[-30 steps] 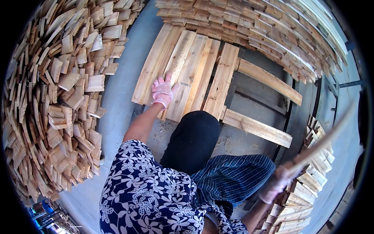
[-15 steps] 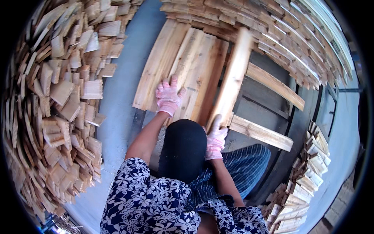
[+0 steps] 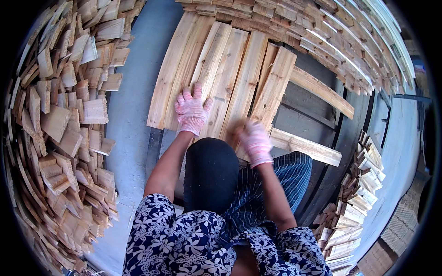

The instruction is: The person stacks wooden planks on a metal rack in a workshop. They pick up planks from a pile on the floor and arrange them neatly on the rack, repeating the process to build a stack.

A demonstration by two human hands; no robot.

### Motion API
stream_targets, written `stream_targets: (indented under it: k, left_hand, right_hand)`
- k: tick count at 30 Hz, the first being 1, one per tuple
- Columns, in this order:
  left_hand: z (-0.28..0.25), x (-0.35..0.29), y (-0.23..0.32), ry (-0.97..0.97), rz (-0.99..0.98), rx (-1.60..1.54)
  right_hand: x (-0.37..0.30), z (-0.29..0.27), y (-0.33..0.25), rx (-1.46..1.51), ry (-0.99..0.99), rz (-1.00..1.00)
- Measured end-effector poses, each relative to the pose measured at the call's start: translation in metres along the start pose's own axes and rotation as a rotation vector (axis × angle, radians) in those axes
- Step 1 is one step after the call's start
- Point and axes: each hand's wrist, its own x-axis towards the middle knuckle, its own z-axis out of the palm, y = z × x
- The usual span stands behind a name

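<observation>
Several pale wooden boards lie side by side in front of me. My left hand (image 3: 192, 110), in a pink and white knit glove, rests open with fingers spread on a narrow board (image 3: 214, 50) near the left of the row. My right hand (image 3: 254, 141), gloved alike, is over the near end of the row's rightmost board (image 3: 276, 83). Motion smears its fingers, and a brownish blur beside them cannot be made out. Further left, a wide board (image 3: 172, 69) forms the row's left edge.
Two wooden crosspieces, an upper one (image 3: 322, 90) and a lower one (image 3: 306, 146), stick out to the right over a dark metal frame (image 3: 338, 138). Stacked wood pieces rise at left (image 3: 64, 129), along the far side (image 3: 271, 18) and at lower right (image 3: 352, 216). My dark-covered knee (image 3: 212, 170) is close to the boards.
The rightmost board, held at its near end by my right hand and blurred, now lies against the row. My right hand is now blurred over the boards' near end. My left hand stays flat.
</observation>
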Motion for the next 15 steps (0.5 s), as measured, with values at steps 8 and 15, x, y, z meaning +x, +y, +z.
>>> stream_targets:
  k: [8, 15]
  left_hand:
    - [-0.004, 0.003, 0.011, -0.062, 0.01, -0.04]
    - [-0.001, 0.001, -0.003, -0.04, 0.005, 0.01]
  right_hand:
    - [0.101, -0.047, 0.029, 0.355, 0.283, 0.542]
    - [0.098, -0.054, 0.031, 0.253, 0.332, 0.245]
